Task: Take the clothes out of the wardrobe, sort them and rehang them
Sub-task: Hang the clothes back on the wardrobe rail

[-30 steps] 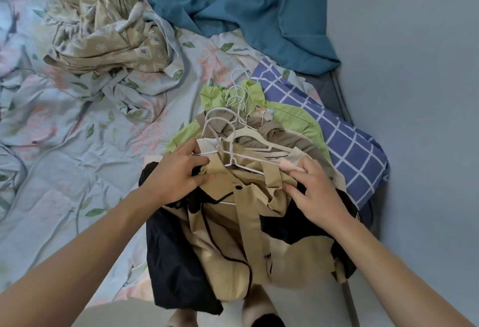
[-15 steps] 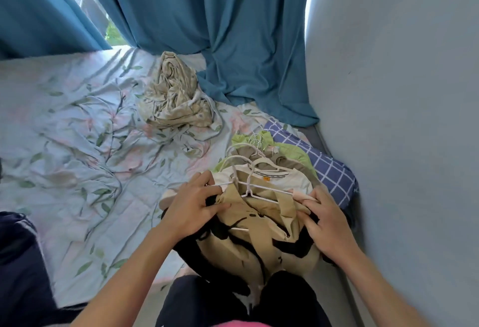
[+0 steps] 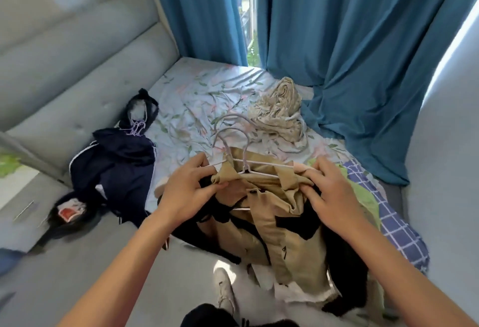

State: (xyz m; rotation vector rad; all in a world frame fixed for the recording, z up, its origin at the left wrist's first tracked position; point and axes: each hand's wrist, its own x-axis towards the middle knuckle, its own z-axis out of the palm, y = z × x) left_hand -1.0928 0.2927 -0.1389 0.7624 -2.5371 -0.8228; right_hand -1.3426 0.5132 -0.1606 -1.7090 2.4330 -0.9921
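The left hand (image 3: 188,192) and the right hand (image 3: 334,197) each grip one side of the tan coat (image 3: 280,223) on its white hangers (image 3: 241,155), above the bed (image 3: 207,88)

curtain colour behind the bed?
Solid teal blue curtain, no pattern, seen in the head view, the only one.

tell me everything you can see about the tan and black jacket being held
The tan jacket looks like soft woven cloth with black panels and piping. It hangs crumpled from white hangers, draping down off the bed's edge. The left hand grips one shoulder, the right hand the other.
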